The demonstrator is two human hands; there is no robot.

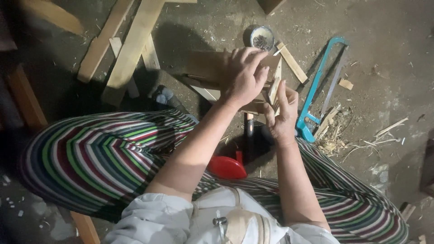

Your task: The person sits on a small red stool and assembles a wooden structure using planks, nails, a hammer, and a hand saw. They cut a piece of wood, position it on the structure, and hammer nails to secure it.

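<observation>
While gripped between both hands above the dirt floor [389, 68], small wooden assembly [212, 68], left hand [244, 74] clamped over its top, right hand [282, 113] pinching thin wooden strip [274, 88] at its edge, teal hacksaw [316, 81] just right, nail tin [262, 38] behind, red object [226, 167] near knees.

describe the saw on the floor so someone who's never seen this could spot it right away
Start at the person's right hand gripping the wooden piece in the middle of the view, then look just to its right on the dusty floor. There lies a hacksaw, running diagonally. Its bright turquoise frame sets it apart from the pale wood scraps around it.
</observation>
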